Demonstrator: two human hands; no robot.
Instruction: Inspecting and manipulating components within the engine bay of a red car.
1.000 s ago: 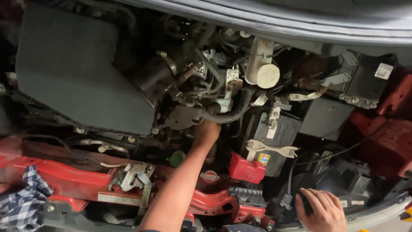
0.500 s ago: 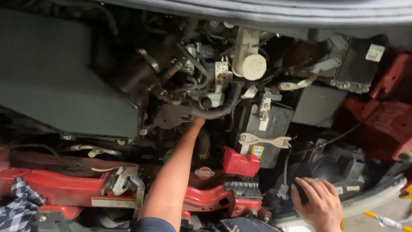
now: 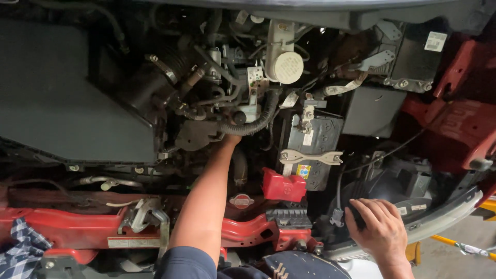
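I am looking down into a car's engine bay. My left arm reaches far in, and my left hand (image 3: 231,140) is almost wholly hidden beneath a black corrugated hose (image 3: 257,124) by the engine; only the wrist shows, so its grip cannot be seen. My right hand (image 3: 377,227) rests with fingers spread on the black headlight housing (image 3: 398,181) at the car's front edge and holds nothing. The battery (image 3: 314,150), with a metal hold-down bracket (image 3: 310,156) and a red terminal cover (image 3: 283,187), sits between the two hands.
A large black air-box cover (image 3: 67,98) fills the left side. A white reservoir cap (image 3: 287,67) stands behind the hose. The red front crossmember (image 3: 77,230) carries the hood latch (image 3: 147,217). A checked cloth (image 3: 18,248) lies at bottom left. A black fuse box (image 3: 413,51) sits top right.
My left hand has pushed deeper under the corrugated hose and is now out of sight. My right hand stays on the headlight housing. The view has shifted slightly.
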